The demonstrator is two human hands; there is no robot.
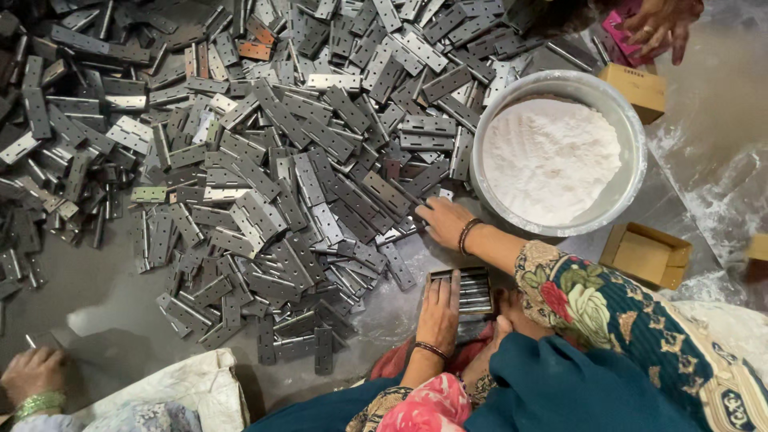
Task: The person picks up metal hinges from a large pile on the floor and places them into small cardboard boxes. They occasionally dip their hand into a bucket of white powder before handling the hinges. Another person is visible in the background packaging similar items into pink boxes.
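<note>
A big heap of grey metal hinges (264, 160) covers the floor. My right hand (442, 221), a dark bangle on its wrist, lies palm down at the heap's near edge with its fingers spread over loose hinges. My left hand (438, 308) lies flat along the left side of a small neat stack of hinges (472, 290) and holds it in place in front of my foot (506, 322). I cannot see any hinge lifted off the floor.
A round metal basin of white powder (552, 156) stands right of the heap. Small cardboard boxes (646, 254) lie around it. Another person's hand (661, 24) is at the top right, and a third person's hand with green bangles (32, 374) at the bottom left beside a white sack (188, 392).
</note>
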